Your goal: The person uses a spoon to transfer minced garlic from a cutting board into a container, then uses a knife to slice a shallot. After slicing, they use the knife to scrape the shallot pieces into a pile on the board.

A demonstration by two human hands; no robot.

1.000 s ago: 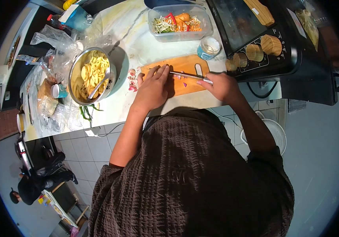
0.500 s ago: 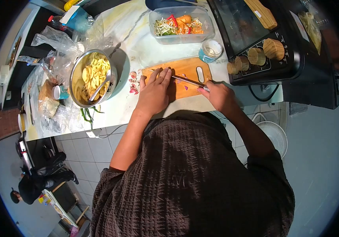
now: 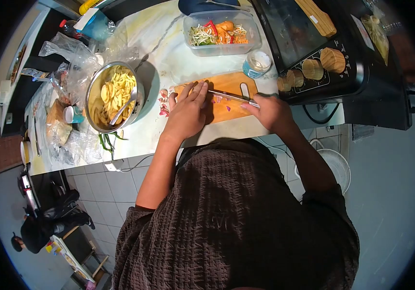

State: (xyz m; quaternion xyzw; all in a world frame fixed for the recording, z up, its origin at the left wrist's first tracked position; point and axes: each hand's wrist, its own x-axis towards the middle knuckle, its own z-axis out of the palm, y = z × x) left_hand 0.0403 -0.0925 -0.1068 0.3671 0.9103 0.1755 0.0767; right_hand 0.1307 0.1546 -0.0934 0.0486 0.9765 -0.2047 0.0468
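Note:
On the wooden cutting board (image 3: 236,112) lie small purple pieces (image 3: 228,108), which look like sliced shallot. My right hand (image 3: 271,112) is closed round the handle of a knife (image 3: 234,97); its blade points left across the board. At the board's left part, my left hand (image 3: 188,110) presses down with fingers together, close to the knife's tip. Whatever lies under those fingers is hidden. Reddish peels (image 3: 164,110) are scattered on the counter just left of the board.
A steel pot (image 3: 91,108) of yellow sliced food with a spoon stands left, green chillies (image 3: 106,141) below it. Behind the board are a plastic container (image 3: 222,50) of vegetables and a jar (image 3: 257,64). A black oven (image 3: 362,79) stands right. Another person (image 3: 41,232) is at lower left.
The knife and my right hand have shifted very slightly, the handle end now a little higher. My left hand stays on the board.

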